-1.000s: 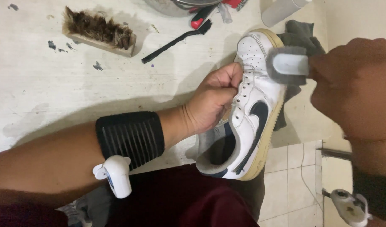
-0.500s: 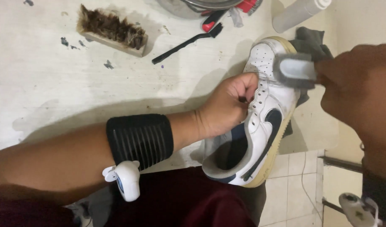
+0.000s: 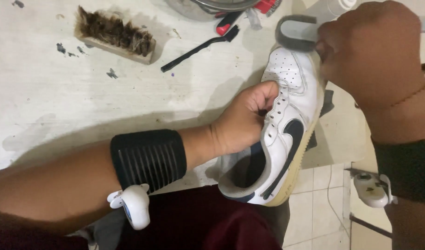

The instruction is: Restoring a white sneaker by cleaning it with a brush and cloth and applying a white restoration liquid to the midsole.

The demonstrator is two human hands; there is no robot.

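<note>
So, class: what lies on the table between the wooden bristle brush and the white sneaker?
In the head view, a thin black brush lies between the wooden bristle brush and the white sneaker; the rest of that stretch of table is bare.

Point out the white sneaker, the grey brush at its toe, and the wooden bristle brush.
white sneaker [image 3: 286, 134], head view, on its side panel.
grey brush [image 3: 296, 30], head view, on its grey back.
wooden bristle brush [image 3: 114, 33], head view, on the bristles.

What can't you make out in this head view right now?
- Brush bristles: under the block and behind the right hand.
- Sneaker far side: turned away.
- Left hand fingertips: tucked inside the sneaker.
- Metal bowl: cut off by the top edge.
</note>
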